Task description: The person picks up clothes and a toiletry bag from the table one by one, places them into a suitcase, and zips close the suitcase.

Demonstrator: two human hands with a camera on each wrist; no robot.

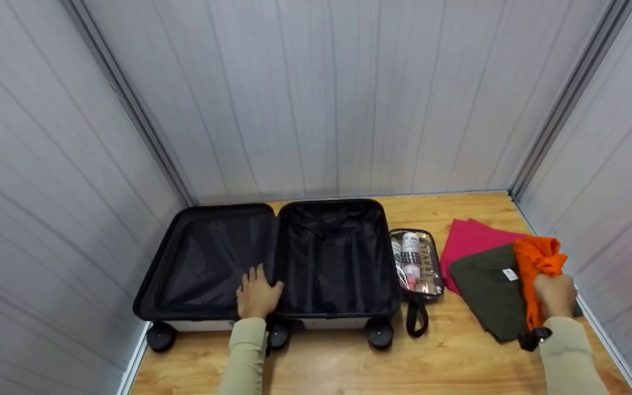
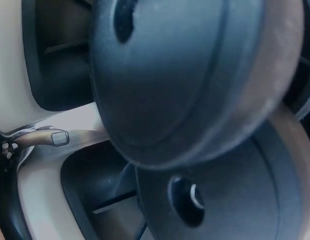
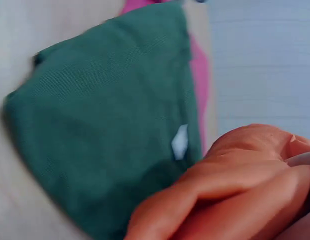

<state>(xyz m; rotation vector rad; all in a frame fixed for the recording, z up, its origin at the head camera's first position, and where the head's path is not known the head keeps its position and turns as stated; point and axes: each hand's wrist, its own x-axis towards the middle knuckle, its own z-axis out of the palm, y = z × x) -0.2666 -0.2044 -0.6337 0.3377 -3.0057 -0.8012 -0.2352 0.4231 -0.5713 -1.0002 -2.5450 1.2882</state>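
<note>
An open black-lined suitcase [image 1: 329, 202] lies spread on the floor in the head view. My left hand [image 1: 257, 295] rests with spread fingers on its left half, close to the middle hinge. Two big suitcase wheels [image 2: 160, 95] fill the left wrist view, where that hand does not show. Far to the right, my right hand [image 1: 556, 294] grips a bunched orange cloth [image 1: 534, 253]. Under and beside it lies a folded dark green garment [image 1: 483, 282] with a white tag, partly covering a pink cloth [image 1: 472, 237]. In the right wrist view, orange fabric [image 3: 245, 155] hides the fingers.
Between the suitcase and the clothes lies a clear travel pouch [image 1: 430, 269] with bottles inside, its black strap [image 1: 417, 318] toward me. Grey panel walls [image 1: 305, 109] stand close behind and on both sides. The floor [image 1: 343, 362] is wood-patterned.
</note>
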